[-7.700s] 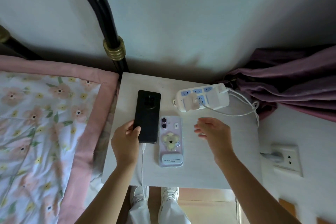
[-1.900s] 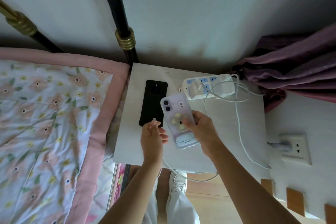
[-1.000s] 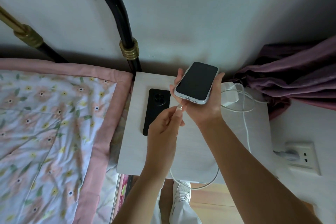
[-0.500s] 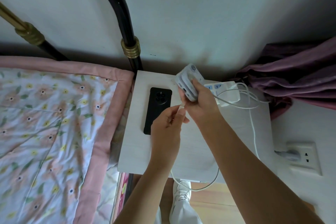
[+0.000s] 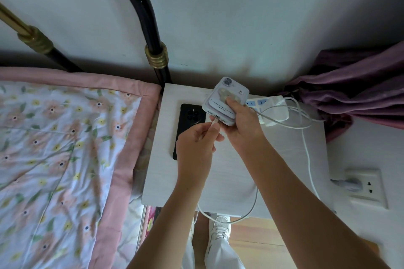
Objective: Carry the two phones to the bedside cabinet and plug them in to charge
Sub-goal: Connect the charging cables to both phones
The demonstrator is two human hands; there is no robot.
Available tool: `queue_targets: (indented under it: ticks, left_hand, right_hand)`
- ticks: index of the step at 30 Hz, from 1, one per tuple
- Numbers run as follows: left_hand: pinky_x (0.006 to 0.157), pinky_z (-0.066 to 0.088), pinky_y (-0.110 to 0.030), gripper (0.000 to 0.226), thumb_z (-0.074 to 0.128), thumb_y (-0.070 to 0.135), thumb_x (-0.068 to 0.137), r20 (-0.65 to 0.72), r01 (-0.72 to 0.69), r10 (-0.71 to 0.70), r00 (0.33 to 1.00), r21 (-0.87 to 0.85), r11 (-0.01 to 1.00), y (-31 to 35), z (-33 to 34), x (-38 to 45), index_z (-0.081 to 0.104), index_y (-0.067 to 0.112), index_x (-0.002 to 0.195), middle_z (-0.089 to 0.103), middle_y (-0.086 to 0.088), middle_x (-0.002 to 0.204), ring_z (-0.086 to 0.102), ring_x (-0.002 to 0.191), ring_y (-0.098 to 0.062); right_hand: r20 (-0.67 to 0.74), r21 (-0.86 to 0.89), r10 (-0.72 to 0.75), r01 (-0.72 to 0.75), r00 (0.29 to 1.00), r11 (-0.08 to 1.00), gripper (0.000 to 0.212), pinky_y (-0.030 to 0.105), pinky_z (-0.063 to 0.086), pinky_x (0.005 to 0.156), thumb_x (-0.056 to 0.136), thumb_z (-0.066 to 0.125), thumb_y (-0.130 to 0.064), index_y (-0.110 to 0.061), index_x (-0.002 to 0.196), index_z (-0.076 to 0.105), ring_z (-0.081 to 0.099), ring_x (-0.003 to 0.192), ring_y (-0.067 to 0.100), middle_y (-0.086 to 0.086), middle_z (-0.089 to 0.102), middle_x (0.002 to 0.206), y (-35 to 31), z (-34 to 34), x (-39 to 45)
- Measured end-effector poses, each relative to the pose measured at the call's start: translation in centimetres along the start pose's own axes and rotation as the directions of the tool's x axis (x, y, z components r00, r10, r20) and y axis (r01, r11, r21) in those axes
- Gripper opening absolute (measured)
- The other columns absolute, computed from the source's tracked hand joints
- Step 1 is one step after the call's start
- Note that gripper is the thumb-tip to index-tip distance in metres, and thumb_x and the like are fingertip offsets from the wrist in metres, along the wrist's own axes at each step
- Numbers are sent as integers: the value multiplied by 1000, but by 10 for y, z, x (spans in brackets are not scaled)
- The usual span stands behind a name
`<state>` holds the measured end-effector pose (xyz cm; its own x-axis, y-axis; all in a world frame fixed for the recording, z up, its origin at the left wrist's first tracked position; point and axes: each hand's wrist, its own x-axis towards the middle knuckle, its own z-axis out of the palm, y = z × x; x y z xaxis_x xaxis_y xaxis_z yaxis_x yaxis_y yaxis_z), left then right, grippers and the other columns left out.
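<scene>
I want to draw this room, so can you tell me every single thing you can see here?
Lilac phone: one, pale purple case, held above the cabinet.
Black phone: one, lying camera side up on the cabinet, left side.
Bedside cabinet: one, white, centre.
Power strip: one, white with blue sockets, back of cabinet.
Charging cable: white, looping off the cabinet front.
Wall socket: one, white, right.
Quilt: floral, pink border, left.
Bed frame: black with brass rings.
Curtain: purple, right.
Right hand: holds the lilac phone.
Left hand: pinches the cable plug at its port.

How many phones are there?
2. The purple phone is in the right hand above the cabinet; the black phone lies on it beside the bed.
</scene>
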<state>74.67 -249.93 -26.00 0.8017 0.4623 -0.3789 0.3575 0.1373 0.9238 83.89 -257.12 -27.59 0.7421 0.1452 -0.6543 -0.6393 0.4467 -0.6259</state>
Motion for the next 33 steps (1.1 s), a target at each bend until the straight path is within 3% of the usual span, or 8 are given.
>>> queue_targets:
  ticks: [4,9,13,22,33]
  left_hand:
    - [45,33,-11,22,61,24,91,-2,7,-7,1000,-10,1000,-2,-1,1,72,7,81,57,12,47,43,45,-4]
    - [45,34,-13,19,62,23,90,-11,42,-43,999,-70,997,-1,-3,1,72,15,76,67,3,62,45,49,-6]
    - [48,36,-15,17,62,22,90,-6,70,-71,997,-53,996,-3,-3,2,71,22,75,69,2,64,46,49,-6]
    - [49,38,-15,17,59,20,91,-16,145,-146,989,-52,988,-16,-1,0,72,9,87,69,0,67,50,51,-4]
    - [45,43,-14,19,58,19,92,-45,298,-299,953,-19,954,-63,3,-27,68,16,75,69,4,62,58,49,0]
  right_hand:
    - [-6,-45,-14,14,1000,999,28,37,58,53,91,57,-7,-1,119,56,72,61,22,13,70,87,-1,0,0]
    - [-14,-127,-30,28,999,992,36,53,57,78,91,58,-9,-3,126,52,69,87,30,17,67,105,4,-2,3]
    - [-19,-195,-62,57,998,979,36,41,59,65,90,59,-10,-5,125,52,68,87,28,15,66,105,5,-1,1]
    - [-15,-367,-157,141,987,920,41,46,59,78,88,63,-16,-11,126,49,65,104,30,15,63,118,9,-6,-1]
    - [31,-551,-183,169,983,817,33,38,59,80,88,64,-18,-23,117,49,62,106,20,1,63,110,49,-48,-17]
